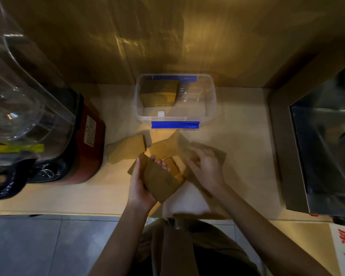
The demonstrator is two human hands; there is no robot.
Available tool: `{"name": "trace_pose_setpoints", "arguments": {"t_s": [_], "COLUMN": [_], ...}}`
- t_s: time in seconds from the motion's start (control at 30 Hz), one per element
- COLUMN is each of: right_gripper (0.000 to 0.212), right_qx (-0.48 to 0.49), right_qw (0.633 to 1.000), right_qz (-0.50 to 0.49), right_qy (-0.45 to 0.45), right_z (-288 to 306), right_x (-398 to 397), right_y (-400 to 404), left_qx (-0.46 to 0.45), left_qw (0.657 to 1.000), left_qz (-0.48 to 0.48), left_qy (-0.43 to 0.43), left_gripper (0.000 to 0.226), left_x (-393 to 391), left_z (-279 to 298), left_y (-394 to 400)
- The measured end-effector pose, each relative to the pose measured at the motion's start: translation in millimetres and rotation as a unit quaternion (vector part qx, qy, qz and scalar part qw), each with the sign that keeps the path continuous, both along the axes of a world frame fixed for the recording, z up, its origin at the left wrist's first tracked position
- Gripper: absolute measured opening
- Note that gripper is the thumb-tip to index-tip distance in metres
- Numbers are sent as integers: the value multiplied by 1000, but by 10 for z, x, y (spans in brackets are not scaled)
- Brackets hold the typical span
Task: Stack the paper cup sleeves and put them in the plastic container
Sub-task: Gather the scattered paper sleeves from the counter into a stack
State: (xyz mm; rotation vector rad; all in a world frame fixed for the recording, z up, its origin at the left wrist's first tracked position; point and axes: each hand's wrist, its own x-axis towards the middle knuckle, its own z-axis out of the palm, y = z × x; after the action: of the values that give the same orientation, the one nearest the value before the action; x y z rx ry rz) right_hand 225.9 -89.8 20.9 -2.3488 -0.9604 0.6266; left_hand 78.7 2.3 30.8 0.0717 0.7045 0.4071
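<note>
Your left hand clasps a sleeve stack in its grip, while your right hand pinches a loose sleeve just beside it.

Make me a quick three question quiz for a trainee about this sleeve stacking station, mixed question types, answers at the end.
1. True or false: the plastic container already holds a stack of sleeves.
2. Multiple choice: the sleeve stack in hand is held by which hand? A) left hand B) right hand C) both
3. Fill in: the loose sleeves on the counter lie between the person and the ____.

Key: 1 true, at the container's back left. 2 A; the right hand reaches into the loose sleeves. 3 container.
</note>
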Motion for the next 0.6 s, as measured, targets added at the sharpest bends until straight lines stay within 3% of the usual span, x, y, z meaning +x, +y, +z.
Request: {"name": "trace_pose_setpoints", "arguments": {"t_s": [0.13,0.27,0.47,0.6], "right_gripper": [66,75,63,58], "right_qx": [-82,-135,-155,-106], "right_qw": [992,982,975,988], "right_qz": [46,66,61,40], "right_qy": [-89,-115,-149,-103], "right_z": [-278,-438,-530,-518], "right_x": [67,10,-22,67], "right_y": [171,306,335,253], "left_qx": [-5,-23,-38,-42], "left_qw": [999,999,997,997], "left_qz": [22,38,52,46], "left_qy": [23,30,43,42], "left_gripper": [59,62,63,65], "left_x": [-47,-113,-159,-153], "left_z": [-36,-52,-74,-73], "left_y": [28,51,85,87]}}
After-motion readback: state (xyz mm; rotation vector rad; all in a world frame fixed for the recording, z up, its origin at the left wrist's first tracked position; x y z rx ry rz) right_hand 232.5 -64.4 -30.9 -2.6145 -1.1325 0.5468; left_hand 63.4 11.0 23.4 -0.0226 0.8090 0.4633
